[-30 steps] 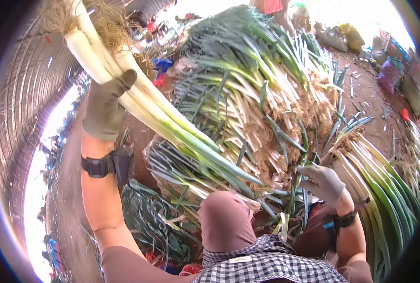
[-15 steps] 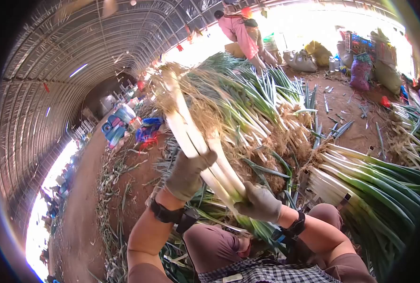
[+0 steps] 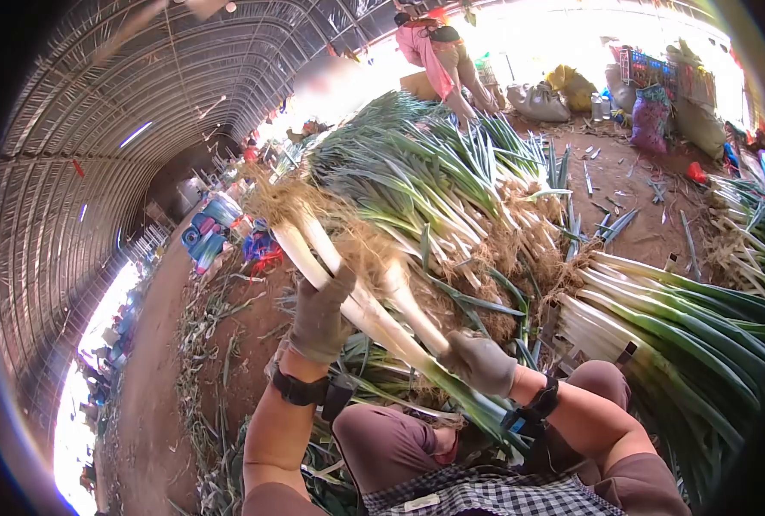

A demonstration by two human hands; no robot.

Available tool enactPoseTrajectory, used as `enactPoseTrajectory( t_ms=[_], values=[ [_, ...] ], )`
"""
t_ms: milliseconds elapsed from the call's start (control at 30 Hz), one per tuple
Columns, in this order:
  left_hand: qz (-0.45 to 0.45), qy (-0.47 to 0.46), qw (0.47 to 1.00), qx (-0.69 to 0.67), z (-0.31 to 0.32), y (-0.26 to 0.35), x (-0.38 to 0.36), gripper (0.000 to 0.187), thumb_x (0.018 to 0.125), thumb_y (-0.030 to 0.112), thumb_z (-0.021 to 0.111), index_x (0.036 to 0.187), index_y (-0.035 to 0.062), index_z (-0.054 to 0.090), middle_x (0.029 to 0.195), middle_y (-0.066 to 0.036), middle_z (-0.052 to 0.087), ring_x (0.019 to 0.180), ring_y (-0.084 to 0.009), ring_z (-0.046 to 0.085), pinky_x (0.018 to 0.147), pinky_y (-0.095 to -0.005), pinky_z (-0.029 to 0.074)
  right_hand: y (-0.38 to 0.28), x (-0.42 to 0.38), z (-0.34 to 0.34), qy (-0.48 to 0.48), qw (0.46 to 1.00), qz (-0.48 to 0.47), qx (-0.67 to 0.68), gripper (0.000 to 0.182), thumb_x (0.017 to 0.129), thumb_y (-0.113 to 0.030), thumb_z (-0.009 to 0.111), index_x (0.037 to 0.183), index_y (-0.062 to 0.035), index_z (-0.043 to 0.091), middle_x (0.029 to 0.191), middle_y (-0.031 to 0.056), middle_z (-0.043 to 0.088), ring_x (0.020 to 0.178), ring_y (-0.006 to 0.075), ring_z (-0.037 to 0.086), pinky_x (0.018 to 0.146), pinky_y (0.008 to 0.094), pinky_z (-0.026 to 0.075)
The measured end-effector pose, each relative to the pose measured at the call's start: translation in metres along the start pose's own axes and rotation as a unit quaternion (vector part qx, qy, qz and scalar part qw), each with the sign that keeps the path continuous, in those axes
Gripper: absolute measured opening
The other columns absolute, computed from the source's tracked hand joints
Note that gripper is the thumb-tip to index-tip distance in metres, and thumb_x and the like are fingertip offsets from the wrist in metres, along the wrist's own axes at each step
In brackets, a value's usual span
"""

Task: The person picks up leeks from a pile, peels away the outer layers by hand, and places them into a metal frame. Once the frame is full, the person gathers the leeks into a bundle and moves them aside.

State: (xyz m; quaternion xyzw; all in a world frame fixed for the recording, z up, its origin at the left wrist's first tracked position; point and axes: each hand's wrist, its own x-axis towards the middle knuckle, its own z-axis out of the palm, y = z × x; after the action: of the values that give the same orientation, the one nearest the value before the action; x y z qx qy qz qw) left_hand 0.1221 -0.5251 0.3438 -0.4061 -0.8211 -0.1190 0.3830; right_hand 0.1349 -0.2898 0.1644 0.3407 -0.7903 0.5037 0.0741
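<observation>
Several long green onions [image 3: 369,320] slant across in front of me, with thick white stalks and shaggy brown roots at the upper left. My left hand [image 3: 320,318], gloved in grey, is closed around the white stalks below the roots. Lower down, my gloved right hand [image 3: 481,363] is closed on a separate white stalk [image 3: 417,311] beside them, where it turns green. Its roots hang above the bunch. The green leaves run down under my right wrist, and my palms hide part of the stalks.
A large heap of green onions [image 3: 434,181] lies ahead. A neat bundle [image 3: 657,322] rests on the ground to my right. Sacks [image 3: 539,101] and a blue crate [image 3: 649,73] stand at the back right. Another person [image 3: 442,56] bends over behind the heap. Loose leaves litter the soil.
The root ends have swung left and down. The stalk at my right hand now stands further apart from the others. My left hand has shifted slightly left; the person behind has moved a little.
</observation>
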Motion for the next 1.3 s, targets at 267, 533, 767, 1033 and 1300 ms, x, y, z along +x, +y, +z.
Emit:
enactPoseTrajectory(
  t_ms=[267,533,767,1033,1300],
  values=[
    [-0.357,0.001,0.801,-0.480,0.025,0.038,-0.011,0.018,0.097,0.012,0.057,0.110,0.0006,0.062,0.094,-0.010,0.062,0.082,-0.0219,0.063,0.070,-0.0320,0.052,-0.027,0.017,-0.045,0.167,0.985,0.010,0.038,0.024,0.094,-0.027,0.063,0.090,-0.0029,0.059,0.072,0.0203,0.060,0.063,0.0362,0.060,0.057,0.0395,0.046],
    [-0.413,-0.162,0.756,-0.481,0.028,0.044,-0.019,0.022,0.085,0.004,0.063,0.106,0.0021,0.059,0.090,-0.007,0.061,0.080,-0.0176,0.059,0.067,-0.0285,0.046,-0.012,0.022,-0.026,-0.018,0.972,-0.035,0.231,0.024,0.092,-0.020,0.067,0.105,0.0003,0.067,0.084,0.0068,0.067,0.078,0.0068,0.053,0.073,0.0312,0.048],
    [-0.391,0.011,0.822,-0.415,0.029,0.081,0.010,0.043,0.089,0.009,0.055,0.129,-0.0022,0.045,0.099,-0.010,0.059,0.096,-0.0196,0.059,0.086,-0.0342,0.049,-0.035,0.012,-0.001,0.039,0.976,-0.034,0.211,0.094,0.071,-0.036,0.082,0.145,-0.0034,0.034,0.123,0.0237,0.058,0.107,0.0316,0.059,0.096,0.0411,0.044],
    [-0.329,0.209,0.850,-0.355,0.006,0.118,0.075,0.062,0.091,0.012,0.056,0.147,-0.0024,0.033,0.128,-0.010,0.054,0.109,-0.0167,0.054,0.096,-0.0350,0.043,-0.063,0.015,0.011,0.162,0.983,0.002,0.088,0.086,0.067,-0.021,0.079,0.138,-0.0033,0.036,0.107,0.0249,0.062,0.098,0.0429,0.062,0.086,0.0490,0.049],
    [-0.158,0.171,0.904,-0.358,-0.074,0.112,0.120,0.043,0.094,0.007,0.047,0.136,-0.0048,0.046,0.135,-0.014,0.052,0.116,-0.0201,0.055,0.102,-0.0335,0.044,-0.161,0.045,-0.099,0.313,0.934,-0.143,-0.101,0.058,0.071,-0.017,0.072,0.120,0.0009,0.047,0.098,0.0234,0.063,0.094,0.0392,0.064,0.078,0.0471,0.050]
  ],
)
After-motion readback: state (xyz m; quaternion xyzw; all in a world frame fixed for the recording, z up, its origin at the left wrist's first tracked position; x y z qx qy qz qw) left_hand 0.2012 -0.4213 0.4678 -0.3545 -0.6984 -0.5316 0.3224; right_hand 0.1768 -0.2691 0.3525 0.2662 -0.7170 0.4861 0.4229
